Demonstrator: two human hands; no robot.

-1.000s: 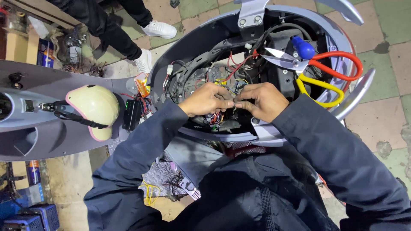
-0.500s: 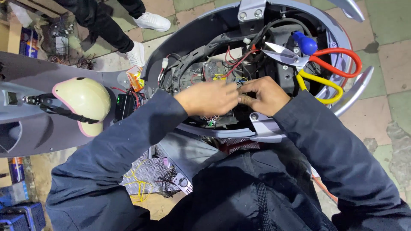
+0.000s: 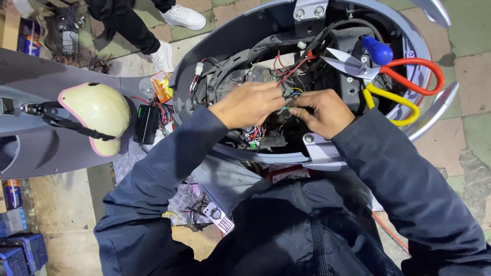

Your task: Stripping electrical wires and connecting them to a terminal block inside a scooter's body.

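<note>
Clearly, from the head camera we are bent over the opened scooter body point(image 3: 240, 30), and both of our hands meet among the wires point(image 3: 287, 97) at the middle of that cavity. Our left hand point(image 3: 248, 105) is closed narrowly, its fingertips pinching a few thin strands. Our right hand point(image 3: 322, 110) is closed too, pinching a small green-tipped wire end point(image 3: 285, 108) just beside the left hand's fingertips. How firmly either hand holds, we cannot tell.

We judge several risks here. The strands are thin and packed close, so a tug could pull a neighbouring wire loose from its connector point(image 3: 198, 68), which hangs at the left edge of the cavity. Bare ends touching each other or metal could short. The scissors point(image 3: 358, 65), with one red and one yellow handle, lie open on the right side of the cavity, blades pointing towards the bundle; a bump from our right sleeve could slide them into the wires or nick our hand.

Left of the scooter body, a cream helmet point(image 3: 94, 110) rests on a grey panel point(image 3: 30, 148), and a black box point(image 3: 146, 124) with small green lights lies between them. Above the scooter body, another person's white shoes point(image 3: 183, 16) stand near; a step could jostle it.
</note>
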